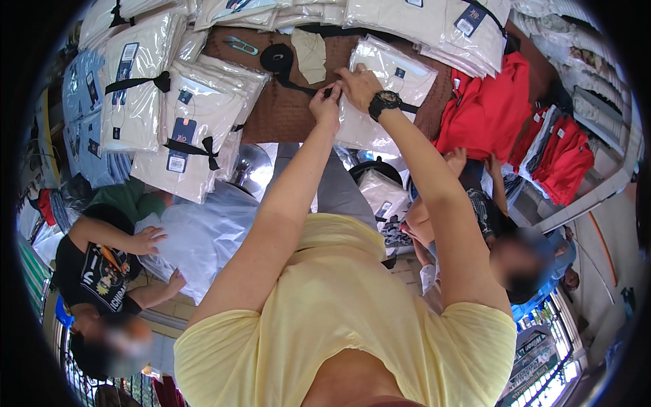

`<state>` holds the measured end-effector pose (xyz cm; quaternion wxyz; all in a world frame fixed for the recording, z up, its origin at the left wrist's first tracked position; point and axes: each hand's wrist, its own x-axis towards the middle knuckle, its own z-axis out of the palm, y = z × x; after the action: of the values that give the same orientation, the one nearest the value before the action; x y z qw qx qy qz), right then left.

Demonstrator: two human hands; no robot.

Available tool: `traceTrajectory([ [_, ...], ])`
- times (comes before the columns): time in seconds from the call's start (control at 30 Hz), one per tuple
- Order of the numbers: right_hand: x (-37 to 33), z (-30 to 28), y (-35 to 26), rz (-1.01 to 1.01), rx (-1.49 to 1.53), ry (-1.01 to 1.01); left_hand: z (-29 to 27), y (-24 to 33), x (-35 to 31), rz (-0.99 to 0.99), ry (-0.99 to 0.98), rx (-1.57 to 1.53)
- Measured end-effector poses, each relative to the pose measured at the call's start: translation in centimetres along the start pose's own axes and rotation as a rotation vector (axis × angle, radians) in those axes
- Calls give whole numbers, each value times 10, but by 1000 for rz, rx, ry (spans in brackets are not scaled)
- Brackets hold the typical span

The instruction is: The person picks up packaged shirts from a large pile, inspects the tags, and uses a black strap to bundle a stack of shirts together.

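One flat black ribbon (pixel 293 85) across glossy plastic-wrapped bundle (pixel 369 127)

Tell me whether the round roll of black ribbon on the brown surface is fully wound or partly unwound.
Partly unwound: from the round roll of black ribbon, a length runs off to the bare left hand.

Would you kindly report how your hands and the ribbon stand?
Left hand pinching black ribbon; right hand over wrapped garment pack. Ribbon leads back to its roll. Nothing visibly in the way.
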<state>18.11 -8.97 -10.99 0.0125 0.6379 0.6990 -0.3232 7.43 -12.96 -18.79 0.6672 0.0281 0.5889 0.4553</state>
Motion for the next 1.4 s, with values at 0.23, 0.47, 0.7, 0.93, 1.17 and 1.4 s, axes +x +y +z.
traceTrajectory([
  [0.23,-124,65,-44,451,427,313,-3,13,3,-50,-109,168],
  [0.47,-132,107,-23,884,2407,326,7,35,0,87,-180,654],
  [0.7,-101,120,-13,848,2475,493,12,36,4,363,-291,925],
  [0.93,-132,82,29,1410,796,658,-3,26,32,256,-165,852],
  [1.17,-119,79,154,1003,1018,598,27,25,10,290,-46,1023],
  [1.4,-96,31,92,782,1227,566,-5,27,13,156,-68,711],
])
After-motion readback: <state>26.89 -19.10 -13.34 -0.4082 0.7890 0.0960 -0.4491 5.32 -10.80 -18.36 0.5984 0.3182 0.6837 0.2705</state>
